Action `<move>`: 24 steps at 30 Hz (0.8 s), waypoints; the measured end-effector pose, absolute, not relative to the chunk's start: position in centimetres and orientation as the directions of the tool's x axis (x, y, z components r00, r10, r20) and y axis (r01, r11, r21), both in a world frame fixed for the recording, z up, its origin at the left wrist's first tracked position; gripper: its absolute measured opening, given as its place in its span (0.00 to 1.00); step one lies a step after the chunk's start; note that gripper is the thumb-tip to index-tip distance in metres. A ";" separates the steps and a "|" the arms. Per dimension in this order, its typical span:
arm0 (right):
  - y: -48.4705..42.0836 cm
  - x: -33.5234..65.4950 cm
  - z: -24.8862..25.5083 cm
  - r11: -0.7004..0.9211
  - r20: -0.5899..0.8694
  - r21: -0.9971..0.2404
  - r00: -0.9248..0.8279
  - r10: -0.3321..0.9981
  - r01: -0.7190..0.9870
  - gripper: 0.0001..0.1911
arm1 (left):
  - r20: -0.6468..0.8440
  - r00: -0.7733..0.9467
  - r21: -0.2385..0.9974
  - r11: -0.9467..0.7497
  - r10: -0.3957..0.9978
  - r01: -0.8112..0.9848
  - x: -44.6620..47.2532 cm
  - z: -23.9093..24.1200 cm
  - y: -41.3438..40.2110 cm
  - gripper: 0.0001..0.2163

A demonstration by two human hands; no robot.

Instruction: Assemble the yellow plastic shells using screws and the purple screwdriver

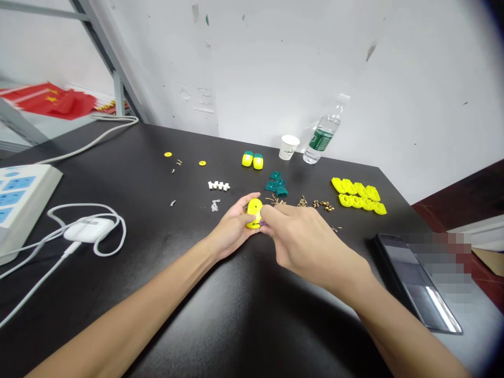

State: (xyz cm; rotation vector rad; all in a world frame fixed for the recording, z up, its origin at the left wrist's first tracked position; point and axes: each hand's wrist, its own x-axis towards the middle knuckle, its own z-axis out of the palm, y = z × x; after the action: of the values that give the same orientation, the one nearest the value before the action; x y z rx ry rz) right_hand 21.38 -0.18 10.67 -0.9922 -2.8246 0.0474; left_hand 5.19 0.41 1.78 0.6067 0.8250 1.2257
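Observation:
My left hand [232, 228] grips a yellow plastic shell [255, 207] with a small hole near its top. Over the shell's right side, my right hand [293, 226] is closed with its fingertips pinched together; whatever they pinch is mostly hidden, with only a bit of purple showing below. Just beyond the hands lie several dark green plastic caps [276, 185] in a small heap. Two yellow-and-green assembled pieces [252, 160] stand farther back. Left of the caps are a row of white plastic parts [219, 185] and a little pile of clear pieces [214, 205].
Small brass-coloured parts [302, 201] lie right of the hands, with rows of yellow shells [358, 195] beyond. A paper cup [289, 147] and water bottle [322, 137] stand by the wall. A phone [417, 283] is at right; a power strip [29, 202] and white charger [90, 229] are left.

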 end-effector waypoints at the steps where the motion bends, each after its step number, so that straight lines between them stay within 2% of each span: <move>1: -0.1 21.4 10.6 0.775 0.124 -0.076 -0.765 0.632 0.628 0.06 | -0.221 0.119 0.784 0.249 0.968 -0.569 5.2 1.8 0.4 0.26; 8: -0.2 21.1 10.6 0.748 0.098 -0.030 -0.742 0.663 0.664 0.06 | -0.216 0.134 0.773 0.253 0.967 -0.582 5.0 1.7 0.6 0.28; 13: -0.4 21.1 11.2 0.689 0.116 0.024 -0.686 0.718 0.725 0.06 | -0.207 0.165 0.786 0.264 0.964 -0.558 4.8 1.5 0.7 0.22; 16: -0.3 21.9 11.9 0.692 0.210 -0.128 -0.662 0.719 0.711 0.04 | -0.192 0.174 0.802 0.256 0.966 -0.539 4.8 1.1 0.8 0.20; 19: 0.1 23.0 12.7 0.679 0.355 -0.326 -0.580 0.733 0.658 0.05 | -0.182 0.177 0.801 0.250 0.967 -0.543 4.8 0.7 0.9 0.25; 21: 0.5 23.6 13.1 0.655 0.409 -0.391 -0.515 0.753 0.647 0.07 | -0.181 0.164 0.803 0.242 0.970 -0.545 4.8 0.6 0.8 0.27; 24: 1.5 24.1 13.1 0.607 0.393 -0.420 -0.468 0.792 0.675 0.07 | -0.173 0.163 0.824 0.233 0.971 -0.516 4.7 0.8 0.8 0.24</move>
State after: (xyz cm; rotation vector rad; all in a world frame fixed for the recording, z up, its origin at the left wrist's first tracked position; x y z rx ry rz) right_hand 24.11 1.48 13.09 -1.1546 -2.2764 0.2765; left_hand 4.71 0.76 0.76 0.6968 0.8134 1.1928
